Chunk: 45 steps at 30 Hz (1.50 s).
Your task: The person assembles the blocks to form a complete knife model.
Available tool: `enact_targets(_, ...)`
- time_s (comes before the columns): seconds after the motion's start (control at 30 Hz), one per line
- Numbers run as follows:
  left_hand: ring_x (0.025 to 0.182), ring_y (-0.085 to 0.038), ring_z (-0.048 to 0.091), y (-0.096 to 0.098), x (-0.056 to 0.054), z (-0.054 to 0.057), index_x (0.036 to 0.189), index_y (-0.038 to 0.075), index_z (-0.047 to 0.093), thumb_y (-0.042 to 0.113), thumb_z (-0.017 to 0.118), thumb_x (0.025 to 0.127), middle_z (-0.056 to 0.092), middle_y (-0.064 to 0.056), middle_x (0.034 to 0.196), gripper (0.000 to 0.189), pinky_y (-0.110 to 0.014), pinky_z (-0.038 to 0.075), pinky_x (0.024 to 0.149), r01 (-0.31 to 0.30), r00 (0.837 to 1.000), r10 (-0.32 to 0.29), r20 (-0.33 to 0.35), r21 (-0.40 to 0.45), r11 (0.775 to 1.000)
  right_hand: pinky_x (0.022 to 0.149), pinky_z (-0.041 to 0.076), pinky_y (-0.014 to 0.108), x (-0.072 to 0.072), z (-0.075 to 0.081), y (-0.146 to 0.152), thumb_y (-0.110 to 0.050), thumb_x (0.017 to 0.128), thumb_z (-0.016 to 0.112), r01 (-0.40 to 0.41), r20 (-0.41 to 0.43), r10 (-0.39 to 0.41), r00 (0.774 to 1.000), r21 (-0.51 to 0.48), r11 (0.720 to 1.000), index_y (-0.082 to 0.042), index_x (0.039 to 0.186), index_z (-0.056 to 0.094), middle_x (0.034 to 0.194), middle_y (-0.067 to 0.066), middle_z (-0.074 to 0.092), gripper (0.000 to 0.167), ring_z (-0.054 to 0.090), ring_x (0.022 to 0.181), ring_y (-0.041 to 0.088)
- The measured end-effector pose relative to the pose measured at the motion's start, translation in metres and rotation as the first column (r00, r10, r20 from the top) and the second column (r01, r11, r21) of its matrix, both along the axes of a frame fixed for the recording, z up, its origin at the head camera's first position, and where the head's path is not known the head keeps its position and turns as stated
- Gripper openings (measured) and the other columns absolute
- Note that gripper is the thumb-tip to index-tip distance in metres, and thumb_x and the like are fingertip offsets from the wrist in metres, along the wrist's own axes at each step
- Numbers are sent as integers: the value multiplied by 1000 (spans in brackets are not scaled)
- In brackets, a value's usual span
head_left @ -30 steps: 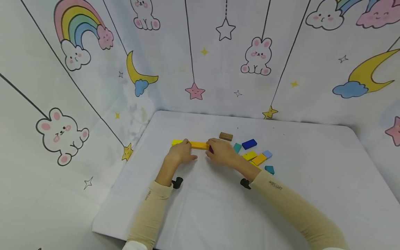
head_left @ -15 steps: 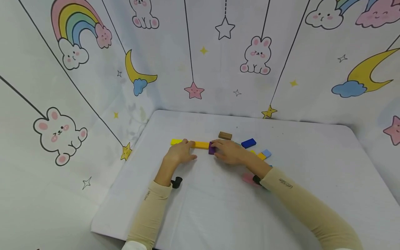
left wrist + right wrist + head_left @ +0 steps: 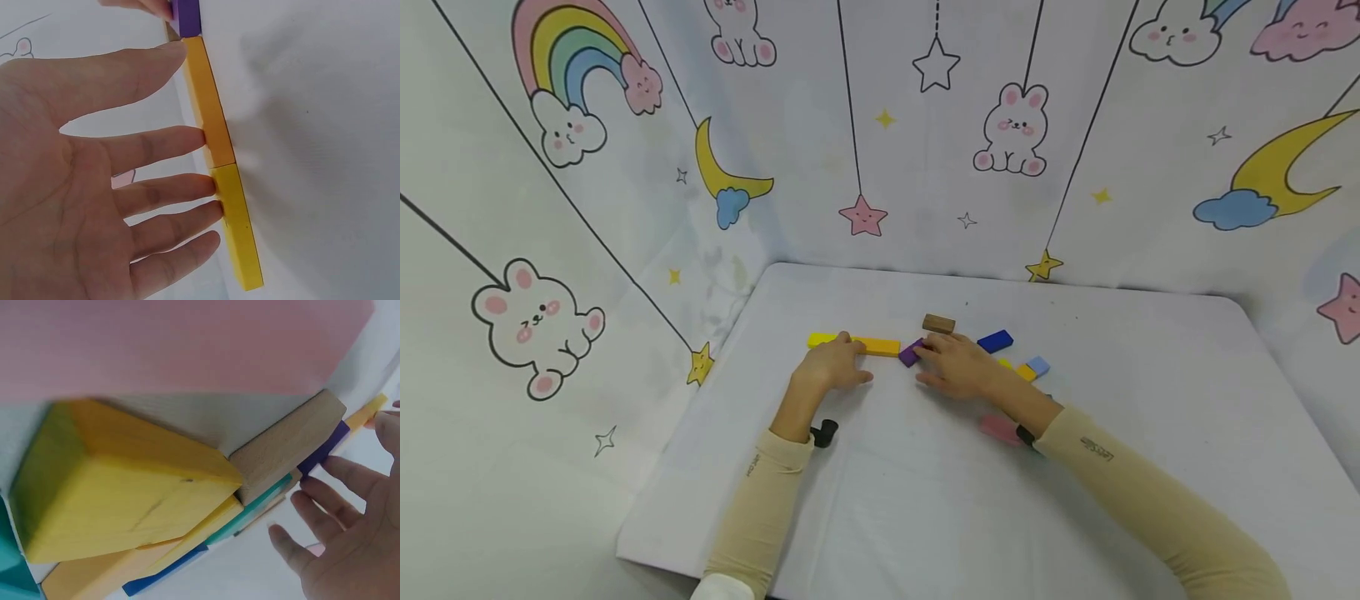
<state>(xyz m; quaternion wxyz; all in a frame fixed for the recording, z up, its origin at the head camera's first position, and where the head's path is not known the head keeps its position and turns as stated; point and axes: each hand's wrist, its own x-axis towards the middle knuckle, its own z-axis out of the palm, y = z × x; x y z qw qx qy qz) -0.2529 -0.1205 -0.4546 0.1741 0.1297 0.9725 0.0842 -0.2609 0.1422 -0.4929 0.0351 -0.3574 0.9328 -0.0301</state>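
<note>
In the head view, my left hand (image 3: 831,367) lies behind a row made of a yellow block (image 3: 240,231) and an orange block (image 3: 209,103) placed end to end. The left wrist view has its fingers spread fairly straight, several tips touching the row's side. A purple block (image 3: 912,352) lies slanted at the row's right end. My right hand (image 3: 958,367) reaches it with relaxed fingers, one fingertip (image 3: 331,464) right at the purple block, the thumb held apart. Part of that block is hidden under the fingers.
Beyond the right hand lie a brown wooden block (image 3: 939,323) and a dark blue block (image 3: 996,341). A light blue block (image 3: 1038,366) is further right, with yellow and orange ones partly hidden by the forearm. A pink block (image 3: 1000,429) sits by the right wrist.
My right hand came away from the row's end and drew slightly right. The purple block, mostly covered before, then squared to the row, has turned to a slant. My left hand stays put.
</note>
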Motion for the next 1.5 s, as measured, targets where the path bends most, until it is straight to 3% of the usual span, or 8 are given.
enact_targets(0.17, 125, -33, 59, -1, -1, 0, 152, 12, 55, 47, 71, 98, 46, -19, 154, 66, -51, 51, 105, 3, 1000, -3, 9, -14, 1000, 115, 40, 49, 7, -1, -2, -54, 104, 57, 4, -56, -3, 998, 25, 1000, -5, 149, 57, 133, 14, 57, 67, 55, 122, 29)
enact_targets(0.27, 127, -34, 59, -1, -1, 0, 153, 11, 54, 47, 71, 98, 46, -20, 155, 67, -51, 51, 105, 6, 1000, -5, 14, -21, 1000, 112, 42, 47, 10, -3, -5, -52, 105, 56, 2, -98, 5, 995, 70, 998, -2, 148, 58, 130, 16, 56, 66, 55, 119, 30)
enact_targets(0.53, 127, -34, 59, -1, 0, 0, 153, 12, 55, 47, 73, 96, 46, -18, 154, 69, -52, 51, 105, 4, 1000, -4, 27, -16, 1000, 117, 40, 51, 17, -1, -17, -44, 108, 55, 28, -89, -18, 996, 114, 993, 9, 144, 55, 137, 25, 52, 64, 52, 131, 39)
enact_targets(0.73, 125, -33, 60, -1, 0, -2, 152, 13, 55, 47, 72, 96, 47, -17, 153, 67, -52, 52, 104, 6, 1000, -5, 22, -19, 1000, 114, 43, 52, 18, 5, -26, -41, 108, 55, 42, -86, -30, 996, 146, 988, 11, 140, 57, 133, 26, 54, 61, 55, 127, 39)
enact_targets(1.03, 127, -34, 59, -1, -1, -1, 152, 12, 56, 47, 72, 97, 46, -18, 155, 67, -53, 51, 106, 13, 1000, -12, 18, -19, 1000, 115, 42, 53, 20, 8, -35, -60, 105, 49, 77, -71, -68, 995, 143, 987, 10, 137, 61, 143, 26, 53, 78, 57, 123, 40)
enact_targets(1.5, 123, -32, 60, 0, -1, 3, 151, 12, 56, 47, 71, 97, 48, -17, 153, 66, -52, 52, 104, 30, 999, -30, 12, -38, 999, 115, 40, 58, 23, 10, -40, -64, 104, 47, 120, -74, -111, 991, 127, 985, 10, 141, 57, 146, 26, 53, 84, 55, 128, 43)
